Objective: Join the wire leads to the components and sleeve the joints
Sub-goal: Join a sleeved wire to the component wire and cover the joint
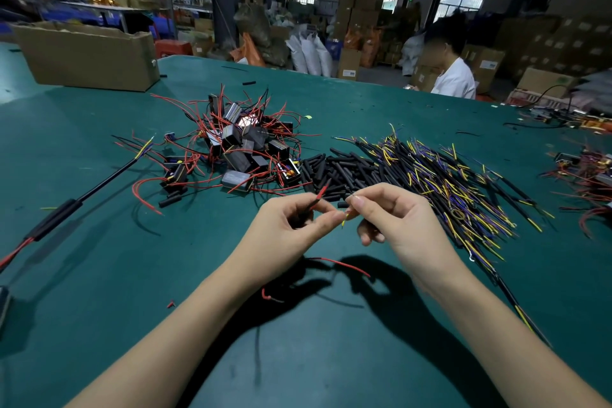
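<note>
Left hand [291,220] fingers pinching red lead [320,194] angled up-right, right hand [384,209] pinching yellow lead [345,220]

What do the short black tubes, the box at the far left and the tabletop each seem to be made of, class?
Short black tubes: probably matte plastic or rubber sleeving; dull, uniform, no shine.
Box: corrugated cardboard; brown, with folded, creased flaps.
Tabletop: green covering, perhaps a rubber or vinyl mat; smooth, with a soft sheen.

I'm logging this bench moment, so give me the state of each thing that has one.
left hand: pinching a red wire
right hand: pinching a yellow lead
component pile: loose, tangled
black sleeves: heaped, unused
cardboard box: open
</note>
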